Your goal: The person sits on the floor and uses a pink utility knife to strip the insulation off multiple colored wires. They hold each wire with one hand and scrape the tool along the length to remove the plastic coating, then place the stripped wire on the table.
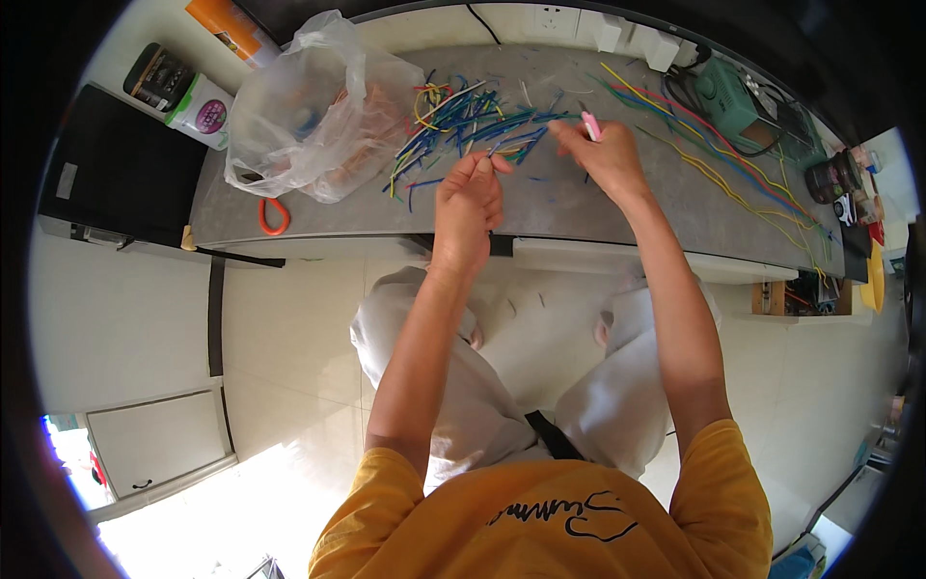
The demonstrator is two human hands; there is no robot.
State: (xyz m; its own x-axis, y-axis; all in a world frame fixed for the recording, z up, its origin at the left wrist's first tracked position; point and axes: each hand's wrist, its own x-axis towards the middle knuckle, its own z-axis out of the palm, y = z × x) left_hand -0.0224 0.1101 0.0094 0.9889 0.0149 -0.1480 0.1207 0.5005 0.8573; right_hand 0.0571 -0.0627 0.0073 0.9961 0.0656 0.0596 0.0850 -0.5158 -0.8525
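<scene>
Over the front of a grey worktop [347,217], my left hand [474,192] pinches the end of a thin wire [494,150] between thumb and fingertips. To its right, my right hand [604,155] is closed around a small pink-handled knife [591,126], its narrow tip pointing away from me. Behind and left of my hands lies a heap of short blue, green, yellow and white wire pieces [463,119]. Longer coloured wires [723,155] run across the right part of the worktop. What my right fingertips touch is too small to tell.
A translucent plastic bag [325,116] with copper-coloured strands stands at the left, beside an orange loop handle [274,217]. Jars [202,116] stand behind it. A green device [752,108] and a dark jar [832,177] are at the right. Wall sockets [555,22] line the back.
</scene>
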